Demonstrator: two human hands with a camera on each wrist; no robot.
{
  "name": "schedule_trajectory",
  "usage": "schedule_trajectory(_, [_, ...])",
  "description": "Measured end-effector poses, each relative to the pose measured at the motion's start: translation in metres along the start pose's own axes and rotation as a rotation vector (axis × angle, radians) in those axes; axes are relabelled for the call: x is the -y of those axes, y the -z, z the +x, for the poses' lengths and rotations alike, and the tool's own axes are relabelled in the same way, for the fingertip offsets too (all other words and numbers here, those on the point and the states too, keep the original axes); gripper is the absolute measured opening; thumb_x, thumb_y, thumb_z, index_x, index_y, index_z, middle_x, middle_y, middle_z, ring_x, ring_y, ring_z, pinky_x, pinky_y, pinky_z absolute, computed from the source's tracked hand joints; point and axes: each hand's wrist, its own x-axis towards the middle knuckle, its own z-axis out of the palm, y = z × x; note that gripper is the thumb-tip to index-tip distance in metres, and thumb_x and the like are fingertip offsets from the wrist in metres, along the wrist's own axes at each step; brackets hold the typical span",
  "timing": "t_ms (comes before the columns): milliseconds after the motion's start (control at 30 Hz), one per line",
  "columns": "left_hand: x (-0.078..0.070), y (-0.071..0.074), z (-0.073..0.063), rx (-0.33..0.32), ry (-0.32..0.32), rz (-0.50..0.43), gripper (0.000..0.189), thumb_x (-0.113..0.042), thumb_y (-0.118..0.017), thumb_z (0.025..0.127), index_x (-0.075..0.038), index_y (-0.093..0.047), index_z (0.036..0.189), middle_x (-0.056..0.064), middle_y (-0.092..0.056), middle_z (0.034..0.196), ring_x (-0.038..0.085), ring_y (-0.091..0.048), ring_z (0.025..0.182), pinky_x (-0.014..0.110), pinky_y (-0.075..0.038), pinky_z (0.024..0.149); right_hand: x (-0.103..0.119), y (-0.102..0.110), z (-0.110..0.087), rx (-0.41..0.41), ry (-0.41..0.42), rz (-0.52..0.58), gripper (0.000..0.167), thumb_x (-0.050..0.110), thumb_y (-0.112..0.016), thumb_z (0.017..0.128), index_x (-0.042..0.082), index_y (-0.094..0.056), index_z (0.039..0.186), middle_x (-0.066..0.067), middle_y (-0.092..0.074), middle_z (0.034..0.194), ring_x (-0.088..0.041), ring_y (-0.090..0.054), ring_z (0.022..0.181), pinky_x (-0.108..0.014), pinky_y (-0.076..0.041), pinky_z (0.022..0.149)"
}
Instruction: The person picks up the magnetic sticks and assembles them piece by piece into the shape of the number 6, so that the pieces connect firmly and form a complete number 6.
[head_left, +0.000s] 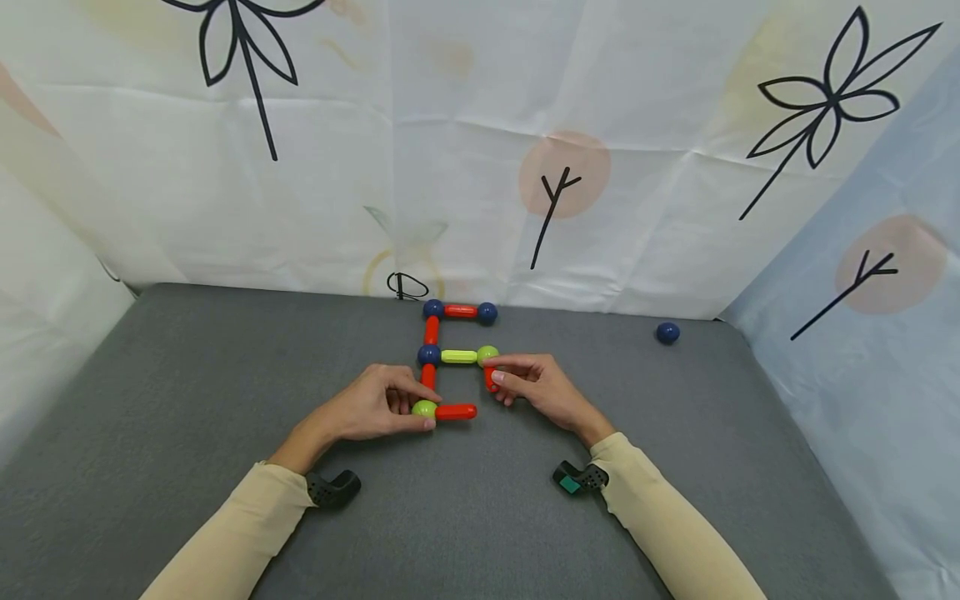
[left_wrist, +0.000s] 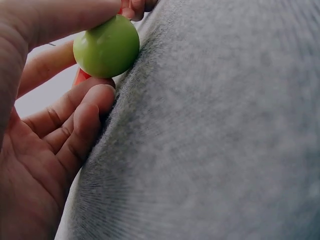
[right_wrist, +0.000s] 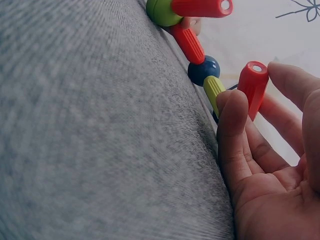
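In the head view, red and yellow-green magnetic rods and balls lie joined in a flat figure on the grey table. My left hand point(head_left: 382, 402) pinches the lower-left green ball point(left_wrist: 106, 46). From that ball a red rod point(head_left: 456, 412) points right, its far end free. My right hand point(head_left: 546, 390) holds another red rod point(right_wrist: 254, 85), which hangs off the right green ball point(head_left: 487, 355); a bare round metal tip shows on its near end. A yellow-green rod point(head_left: 459, 357) links that ball to the middle blue ball point(head_left: 429, 355).
Two more blue balls, one at the upper left point(head_left: 433, 309) and one at the upper right point(head_left: 487, 313), have a red rod point(head_left: 461, 311) between them. A loose blue ball point(head_left: 667, 332) lies at the table's back right. Patterned cloth point(head_left: 465, 183) borders the table.
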Motion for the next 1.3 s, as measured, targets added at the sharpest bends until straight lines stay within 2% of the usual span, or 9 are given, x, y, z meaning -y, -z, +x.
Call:
schedule_trajectory(433, [0.0019, -0.0025, 0.0005, -0.007, 0.019, -0.033, 0.029, -0.034, -0.086, 0.084, -0.023, -0.080, 0.110, -0.001, -0.060, 0.082, 0.015, -0.056, 0.070, 0.026, -0.047, 0.061, -0.0001, 0.0006, -0.0001, 0.009, 0.015, 0.010, 0.033, 0.011, -0.060, 0.104, -0.003, -0.064, 0.134, -0.019, -0.071, 0.100, -0.019, -0.066, 0.077, -0.032, -0.057, 0.071])
schedule_trajectory(767, [0.0029, -0.0026, 0.0011, -0.008, 0.011, -0.038, 0.030, -0.035, -0.086, 0.083, -0.023, -0.080, 0.110, -0.002, -0.061, 0.082, 0.015, -0.056, 0.069, 0.026, -0.048, 0.061, -0.0013, 0.0014, 0.0000, 0.015, 0.042, 0.045, 0.035, 0.011, -0.058, 0.105, -0.007, -0.061, 0.134, -0.026, -0.069, 0.100, -0.019, -0.066, 0.077, -0.031, -0.057, 0.070])
schedule_trajectory(1033, [0.0025, -0.0012, 0.0009, -0.001, 0.005, -0.037, 0.030, -0.035, -0.085, 0.084, -0.022, -0.080, 0.111, -0.002, -0.061, 0.082, 0.014, -0.057, 0.069, 0.026, -0.048, 0.061, 0.0008, 0.0006, 0.0002, 0.006, 0.024, 0.032, 0.034, 0.011, -0.058, 0.105, -0.004, -0.062, 0.135, -0.024, -0.070, 0.095, -0.020, -0.067, 0.075, -0.032, -0.057, 0.069])
schedule_trajectory(1300, [0.0016, -0.0015, 0.0009, 0.003, 0.027, -0.028, 0.030, -0.035, -0.085, 0.084, -0.023, -0.080, 0.111, -0.002, -0.060, 0.082, 0.015, -0.057, 0.070, 0.026, -0.048, 0.062, 0.0008, 0.0011, -0.0003, 0.007, 0.007, 0.029, 0.034, 0.012, -0.058, 0.105, -0.003, -0.063, 0.135, -0.023, -0.070, 0.093, -0.021, -0.067, 0.074, -0.033, -0.058, 0.069])
